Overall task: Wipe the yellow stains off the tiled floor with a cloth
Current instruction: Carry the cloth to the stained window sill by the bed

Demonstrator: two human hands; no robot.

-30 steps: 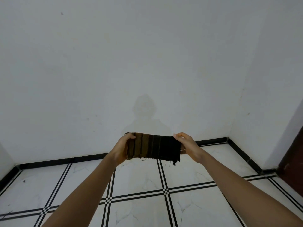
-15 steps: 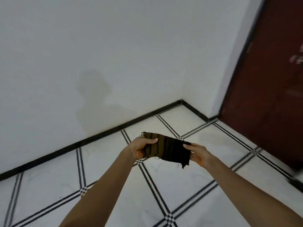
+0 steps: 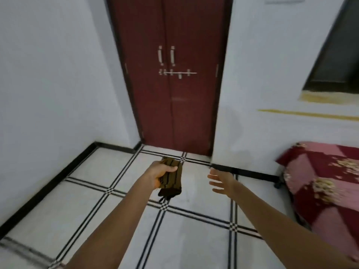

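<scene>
White tiled floor (image 3: 120, 226) with black lines, no yellow stains visible. Left hand (image 3: 161, 172) gripped the folded cloth (image 3: 172, 177), ready for wiping. Right hand (image 3: 220, 181) hung open, empty.

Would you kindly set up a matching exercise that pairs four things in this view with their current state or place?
Column one:
1. left hand
2. right hand
3. striped cloth
4. dark red double door

Column two:
A. straight ahead, both leaves shut
B. open, fingers spread, holding nothing
C. closed around the cloth
D. folded, its dark end hanging below the fist

Pairs: 1-C, 2-B, 3-D, 4-A
</scene>
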